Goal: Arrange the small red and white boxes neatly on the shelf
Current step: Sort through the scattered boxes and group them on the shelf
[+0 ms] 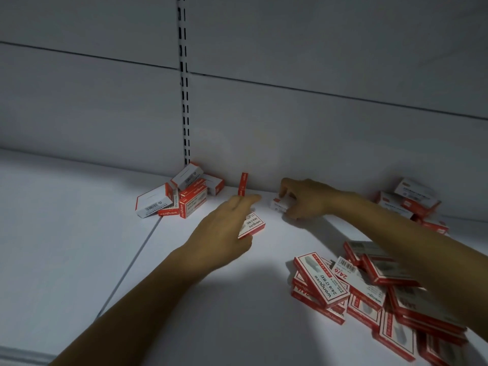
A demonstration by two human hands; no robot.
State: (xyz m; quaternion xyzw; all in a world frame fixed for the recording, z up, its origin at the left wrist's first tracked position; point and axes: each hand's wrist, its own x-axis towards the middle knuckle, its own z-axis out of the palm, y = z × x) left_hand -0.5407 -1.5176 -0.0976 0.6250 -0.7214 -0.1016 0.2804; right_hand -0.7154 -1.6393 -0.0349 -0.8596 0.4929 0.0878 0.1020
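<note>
A: Both hands are deep on the shelf (66,260) here. The right hand (306,200) is curled around 1 box (278,204) close to the back wall (317,128), thumb on the far side, fingers on the near side, gripped tight by the look of it.

B: And the left hand (227,228)?

A: Fingers stretched out, mostly open, lying over a flat box (253,225). Whether it's pinching that box or only resting on it, can't tell. Just past its fingertips 1 box stands on end (243,184) against the wall.

B: That upright box looks like the risk.

A: Likely so. It's tall and narrow, so a brush from either hand would probably tip it. Plenty left loose too: a left heap (182,192) by the slotted upright (184,101), a front pile (369,286) under the right forearm, a far-right cluster (412,202) at the wall.

B: The forearm crosses right over that front pile.

A: So pulling the arm back low could drag boxes toward the shelf edge. Early days, I'd judge; no neat row yet.
</note>
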